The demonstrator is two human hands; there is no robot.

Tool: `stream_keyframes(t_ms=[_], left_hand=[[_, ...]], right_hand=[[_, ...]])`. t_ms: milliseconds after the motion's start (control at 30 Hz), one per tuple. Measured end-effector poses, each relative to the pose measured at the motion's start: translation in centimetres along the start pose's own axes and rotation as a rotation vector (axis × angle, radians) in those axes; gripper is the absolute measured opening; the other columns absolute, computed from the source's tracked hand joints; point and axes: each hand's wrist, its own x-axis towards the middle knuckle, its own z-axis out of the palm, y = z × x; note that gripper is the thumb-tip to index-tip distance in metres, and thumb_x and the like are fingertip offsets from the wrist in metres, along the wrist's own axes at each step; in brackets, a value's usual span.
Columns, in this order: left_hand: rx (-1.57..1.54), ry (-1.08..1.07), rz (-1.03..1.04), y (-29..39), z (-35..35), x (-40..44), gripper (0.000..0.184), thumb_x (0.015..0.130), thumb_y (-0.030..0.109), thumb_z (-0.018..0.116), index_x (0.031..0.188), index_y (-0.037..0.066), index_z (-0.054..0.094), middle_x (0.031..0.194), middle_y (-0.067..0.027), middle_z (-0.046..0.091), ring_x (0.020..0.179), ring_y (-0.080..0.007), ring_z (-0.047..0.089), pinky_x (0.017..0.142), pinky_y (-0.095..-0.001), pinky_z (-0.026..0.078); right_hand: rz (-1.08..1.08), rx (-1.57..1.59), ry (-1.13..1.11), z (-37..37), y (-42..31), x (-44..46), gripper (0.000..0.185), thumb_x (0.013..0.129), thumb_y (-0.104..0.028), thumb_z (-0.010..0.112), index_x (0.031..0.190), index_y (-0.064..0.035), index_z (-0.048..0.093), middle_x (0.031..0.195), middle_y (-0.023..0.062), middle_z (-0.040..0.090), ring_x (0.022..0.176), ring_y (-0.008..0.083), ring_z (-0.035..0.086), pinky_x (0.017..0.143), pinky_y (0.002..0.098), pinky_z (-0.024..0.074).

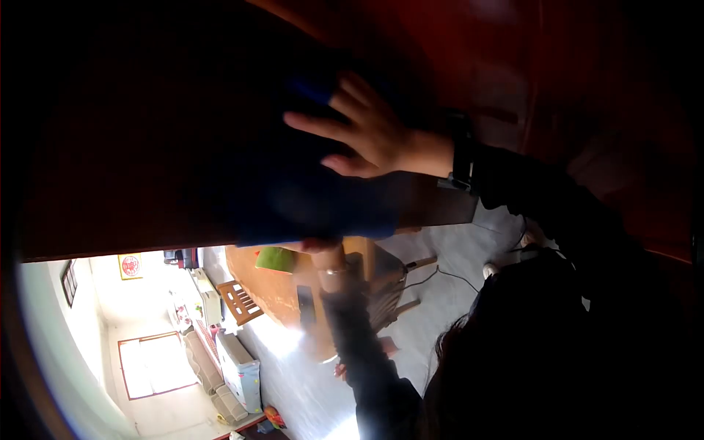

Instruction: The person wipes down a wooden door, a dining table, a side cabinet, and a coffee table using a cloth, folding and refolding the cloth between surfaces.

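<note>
Dark blue cloth (315,209) lies in shadow along a dark wooden panel (132,198). My right hand (370,136), with a black watch at the wrist, is spread over the cloth, back of the hand toward me. Its fingers are apart, and a brighter blue patch shows by the fingertips. Lower down, my left hand (323,246) is at the cloth's edge, a thin bracelet on the wrist. Its fingers close around that edge, partly hidden and blurred by motion.
The view is tilted sideways. Beyond my left arm stand a round wooden table (257,282) with a green item (275,258) on it and a wooden chair (240,302). Farther off are a sofa (202,359), a covered box-like piece (240,374) and a bright window (156,364).
</note>
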Motion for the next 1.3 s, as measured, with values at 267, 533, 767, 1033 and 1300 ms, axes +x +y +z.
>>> stream_keyframes(t_ms=[267,533,767,1033,1300], left_hand=[[-0.175,-0.053,-0.177,-2.3,0.8,-6.0,0.078,0.094,0.061,0.029,0.147,0.005,0.021,0.149,-0.0178,0.029,0.131,-0.0325,0.039,0.111,-0.0467,0.031],[-0.456,-0.078,-0.404,-5.4,0.7,-12.7,0.077,0.094,0.058,0.032,0.146,0.003,0.024,0.148,-0.0175,0.032,0.129,-0.0330,0.041,0.110,-0.0456,0.032],[-0.578,-0.059,-0.551,-7.6,0.6,-18.0,0.076,0.094,0.056,0.034,0.145,0.001,0.026,0.147,-0.0173,0.034,0.128,-0.0334,0.042,0.109,-0.0447,0.033],[0.316,-0.079,-0.315,-9.2,1.1,-24.6,0.072,0.094,0.054,0.036,0.137,-0.004,0.039,0.137,-0.0209,0.046,0.119,-0.0376,0.051,0.102,-0.0442,0.040],[0.701,0.040,-0.425,-10.1,1.8,-30.8,0.078,0.094,0.059,0.030,0.122,-0.011,0.052,0.119,-0.0286,0.057,0.104,-0.0397,0.060,0.089,-0.0461,0.048]], right_hand=[[0.099,0.022,-0.120,0.4,0.2,-9.1,0.061,0.091,-0.046,0.047,0.148,-0.0292,0.029,0.142,0.0170,0.033,0.124,0.0364,0.039,0.104,0.0544,0.0312],[0.211,0.011,-0.136,2.3,0.2,-16.7,0.060,0.094,-0.058,0.030,0.148,-0.0310,0.028,0.154,0.0165,0.019,0.138,0.0415,0.023,0.109,0.0614,0.0192],[0.282,-0.009,-0.157,4.2,0.1,-23.3,0.063,0.091,-0.064,0.030,0.148,-0.0370,0.023,0.148,0.0181,0.028,0.134,0.0465,0.027,0.108,0.0654,0.0182],[0.353,0.011,-0.236,4.7,-0.7,-30.3,0.062,0.091,-0.059,0.039,0.147,-0.0384,0.022,0.146,0.0183,0.029,0.130,0.0464,0.032,0.108,0.0648,0.0215],[0.618,-0.099,-0.312,4.8,-5.8,-36.8,0.059,0.092,-0.045,0.048,0.144,-0.0230,0.032,0.142,0.0219,0.032,0.126,0.0449,0.035,0.106,0.0591,0.0278]])
